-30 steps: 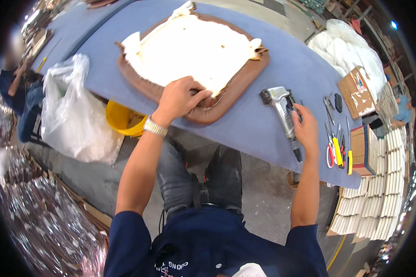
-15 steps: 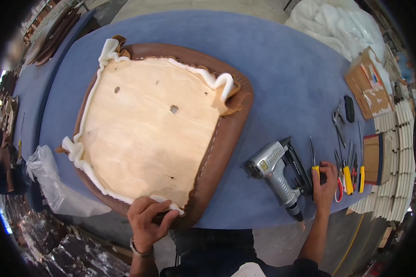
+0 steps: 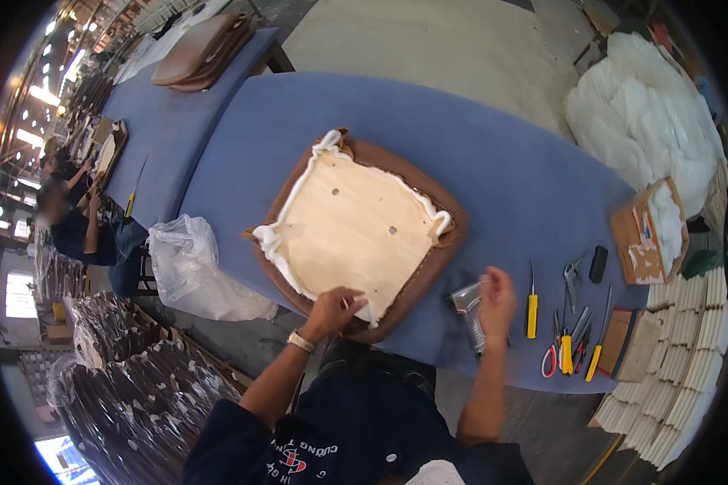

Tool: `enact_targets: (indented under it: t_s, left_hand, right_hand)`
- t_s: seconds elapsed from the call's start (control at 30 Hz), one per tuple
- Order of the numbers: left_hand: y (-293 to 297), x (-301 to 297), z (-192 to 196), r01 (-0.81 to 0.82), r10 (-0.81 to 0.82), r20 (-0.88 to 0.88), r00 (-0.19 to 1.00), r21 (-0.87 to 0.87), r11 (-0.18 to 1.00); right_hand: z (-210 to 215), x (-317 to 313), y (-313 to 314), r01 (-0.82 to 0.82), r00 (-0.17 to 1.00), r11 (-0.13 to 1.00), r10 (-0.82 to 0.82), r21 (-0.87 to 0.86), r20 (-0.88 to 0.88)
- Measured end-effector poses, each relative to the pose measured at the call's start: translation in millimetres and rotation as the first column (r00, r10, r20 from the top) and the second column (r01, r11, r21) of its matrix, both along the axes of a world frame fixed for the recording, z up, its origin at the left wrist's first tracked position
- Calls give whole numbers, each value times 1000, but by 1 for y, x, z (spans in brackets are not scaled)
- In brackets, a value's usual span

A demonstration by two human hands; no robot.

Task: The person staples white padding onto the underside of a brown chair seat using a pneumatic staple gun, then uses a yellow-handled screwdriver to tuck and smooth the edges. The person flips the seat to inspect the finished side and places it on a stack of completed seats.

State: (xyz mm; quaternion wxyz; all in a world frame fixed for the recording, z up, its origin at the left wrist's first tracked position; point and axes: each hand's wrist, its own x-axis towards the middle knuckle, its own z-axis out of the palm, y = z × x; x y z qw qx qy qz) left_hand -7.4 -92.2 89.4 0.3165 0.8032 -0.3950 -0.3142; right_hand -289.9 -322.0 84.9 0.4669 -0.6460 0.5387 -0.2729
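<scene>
An upturned seat pad [image 3: 356, 226] lies on the blue-covered table [image 3: 493, 153]: a plywood board with white foam at its rim and brown leather folded up around it. My left hand [image 3: 332, 311] presses on the near edge of the pad, fingers on the leather and foam. My right hand [image 3: 496, 297] is closed around the handle of a grey staple gun [image 3: 467, 311] resting on the table just right of the pad.
Screwdrivers with yellow handles [image 3: 532, 305], red scissors [image 3: 552, 356], pliers and a dark case lie at the right. A cardboard box [image 3: 647, 234], white foam piles [image 3: 647, 121], stacked pale boards [image 3: 679, 356], a clear plastic bag [image 3: 190, 267]. Another person [image 3: 73, 218] sits at the left table.
The view has tilted and pulled back. My right hand has closed further onto the staple gun's handle; my left hand stays on the pad's near edge.
</scene>
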Motion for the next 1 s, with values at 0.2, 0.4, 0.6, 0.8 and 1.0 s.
enact_targets:
  t_s: [0.2, 0.4, 0.6, 0.8, 1.0]
  left_hand:
    - [-34, 191, -19, -126, 287, 467, 836, -344, 930]
    - [-54, 283, -43, -300, 287, 166, 943, 53, 953]
    - [-85, 286, -36, -259, 266, -61, 962, 107, 960]
    - [-147, 329, -79, -42, 0, -301, 954, -132, 990]
    - [-174, 321, -55, -112, 94, -264, 960, -51, 992]
  right_hand:
    - [-34, 99, 62, 52, 966, 997, -66, -60, -252]
    - [-99, 106, 47, 322, 900, 938, -345, -127, -266]
    - [-87, 138, 36, 533, 747, 840, -525, -106, -408]
    - [-73, 169, 25, 693, 636, 717, -654, -71, -410]
    - [-28, 172, 41, 804, 595, 564, -759, 189, -266]
